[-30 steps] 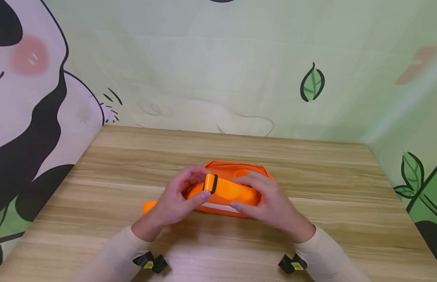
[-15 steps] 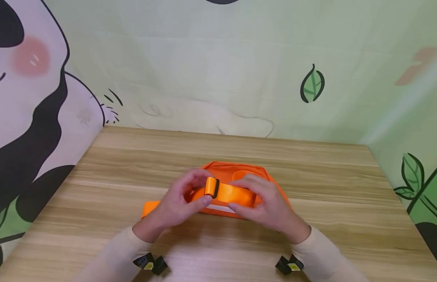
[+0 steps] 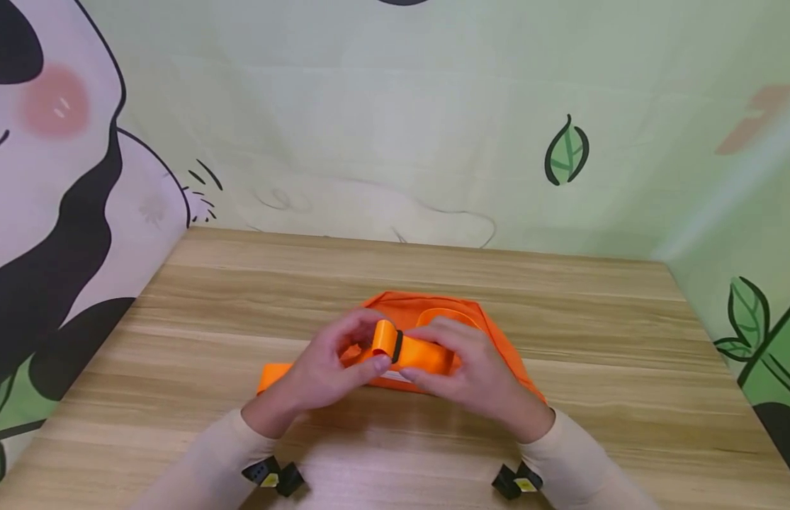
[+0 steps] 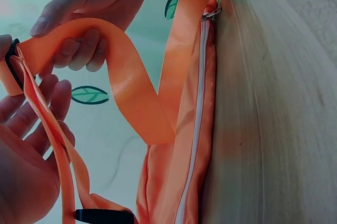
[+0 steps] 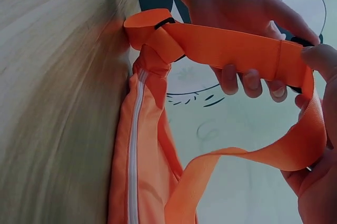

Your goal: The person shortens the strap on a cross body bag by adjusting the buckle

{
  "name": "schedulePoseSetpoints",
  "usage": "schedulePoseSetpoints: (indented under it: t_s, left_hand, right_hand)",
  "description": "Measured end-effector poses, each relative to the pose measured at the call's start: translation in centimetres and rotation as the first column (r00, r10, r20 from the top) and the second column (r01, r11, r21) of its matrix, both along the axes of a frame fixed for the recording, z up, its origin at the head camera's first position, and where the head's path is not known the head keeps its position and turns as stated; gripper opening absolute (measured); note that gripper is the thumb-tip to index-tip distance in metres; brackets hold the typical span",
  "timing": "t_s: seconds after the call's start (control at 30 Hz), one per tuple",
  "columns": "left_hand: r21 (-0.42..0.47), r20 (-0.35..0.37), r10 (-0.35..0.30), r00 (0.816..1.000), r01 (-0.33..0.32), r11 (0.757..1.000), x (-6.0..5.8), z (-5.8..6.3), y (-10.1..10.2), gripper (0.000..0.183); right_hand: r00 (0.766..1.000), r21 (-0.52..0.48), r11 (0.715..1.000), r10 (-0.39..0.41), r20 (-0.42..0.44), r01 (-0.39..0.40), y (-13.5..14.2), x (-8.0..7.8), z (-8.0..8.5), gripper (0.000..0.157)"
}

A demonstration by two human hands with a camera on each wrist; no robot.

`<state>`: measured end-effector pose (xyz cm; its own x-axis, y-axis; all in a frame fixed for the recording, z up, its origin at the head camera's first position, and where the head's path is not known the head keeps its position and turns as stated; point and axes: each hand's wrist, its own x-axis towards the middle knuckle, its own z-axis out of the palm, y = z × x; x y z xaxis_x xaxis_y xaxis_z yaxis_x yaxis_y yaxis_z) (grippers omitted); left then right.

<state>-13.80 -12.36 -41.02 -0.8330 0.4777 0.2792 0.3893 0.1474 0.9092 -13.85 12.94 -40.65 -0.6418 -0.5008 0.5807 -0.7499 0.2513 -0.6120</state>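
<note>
An orange zippered bag (image 3: 401, 303) lies on the table beyond both hands. Its orange strap (image 3: 426, 355) is raised in front of it and passes through a black slider buckle (image 3: 397, 347). My left hand (image 3: 327, 368) pinches the strap at the slider between thumb and fingers, with a short strap loop standing to the slider's left. Just right of the slider, my right hand (image 3: 474, 368) pinches the strap, thumb nearest me. In the left wrist view the strap curves down to the bag beside the white zipper (image 4: 197, 103). A second black fitting (image 4: 105, 216) sits lower on the strap.
The wood-grain table (image 3: 241, 276) extends around the bag. A strap end (image 3: 273, 375) lies left of the bag, partly behind my left wrist. Printed walls with a panda (image 3: 82, 212) and leaves stand at the back and sides.
My right hand has moved left, nearer to my left hand. The slider has shifted slightly right, and the loop beside it looks larger. The left hand has moved only slightly.
</note>
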Motion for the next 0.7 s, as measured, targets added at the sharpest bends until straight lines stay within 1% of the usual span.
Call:
schedulePoseSetpoints:
  t_s: [0.17, 0.3, 0.37, 0.43, 0.5, 0.6, 0.7]
  left_hand:
    - [0.008, -0.019, -0.009, 1.0, 0.009, 1.0, -0.2, -0.1, 0.1, 0.036]
    - [0.061, -0.029, 0.008, 1.0, -0.006, 0.998, -0.1, -0.3, -0.2, 0.038]
    - [0.093, -0.043, 0.02, 0.999, -0.016, 0.996, -0.1, -0.4, -0.4, 0.038]
    - [0.124, -0.058, 0.03, 0.998, -0.023, 0.992, -0.1, -0.4, -0.7, 0.04]
    - [0.153, -0.07, 0.032, 0.997, -0.021, 0.988, -0.2, -0.4, -1.0, 0.041]
    - [0.188, -0.091, 0.021, 0.996, -0.004, 0.982, -0.3, -0.5, -1.2, 0.044]
    - [0.202, -0.117, 0.008, 0.993, 0.016, 0.979, -0.4, -0.6, -1.1, 0.044]
  right_hand:
    - [0.999, 0.043, 0.999, -0.024, 0.033, 0.022, 0.1, 0.3, 0.2, 0.043]
    - [0.998, 0.095, 0.995, -0.044, 0.037, 0.04, 0.5, 0.3, 0.0, 0.05]
    - [0.998, 0.112, 0.992, -0.061, 0.021, 0.058, 0.8, 0.4, -0.2, 0.052]
    - [0.997, 0.105, 0.992, -0.076, -0.001, 0.076, 1.1, 0.3, -0.5, 0.052]
    - [0.996, 0.077, 0.993, -0.088, -0.024, 0.09, 1.6, 0.3, -0.7, 0.052]
    - [0.996, 0.019, 0.998, -0.064, -0.065, 0.066, 2.0, 0.0, -1.0, 0.047]
    - [0.996, -0.008, 1.0, -0.024, -0.083, 0.024, 2.2, -0.1, -1.1, 0.04]
